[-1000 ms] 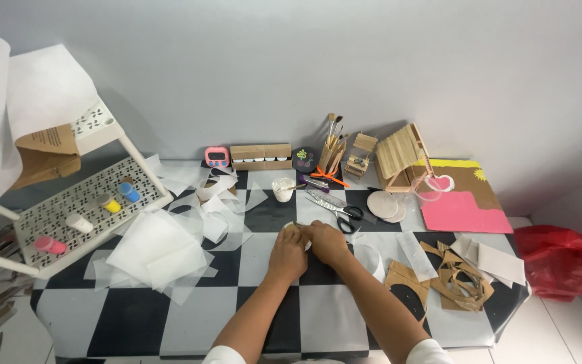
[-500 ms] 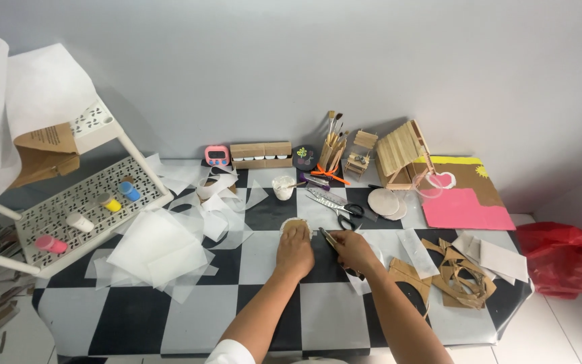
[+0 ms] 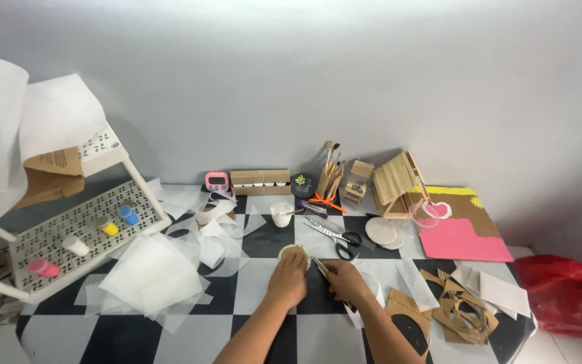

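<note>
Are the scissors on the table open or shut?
Shut. The scissors lie flat on the checkered table, blades together in one line, beyond both hands and untouched.

scissors ahead, paper sheets left, cardboard scraps right

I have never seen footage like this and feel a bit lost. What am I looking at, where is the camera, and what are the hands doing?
There is no machine here: a person works with bare hands, filmed by a camera worn on the head and looking down. The surface is a black-and-white checkered table strewn with white paper sheets, cardboard scraps, scissors and a small cup. The left hand presses on a round cardboard disc. The right hand holds a thin tool beside it; what kind of tool is too small to tell. A rack with paint pots stands at the left.
</note>
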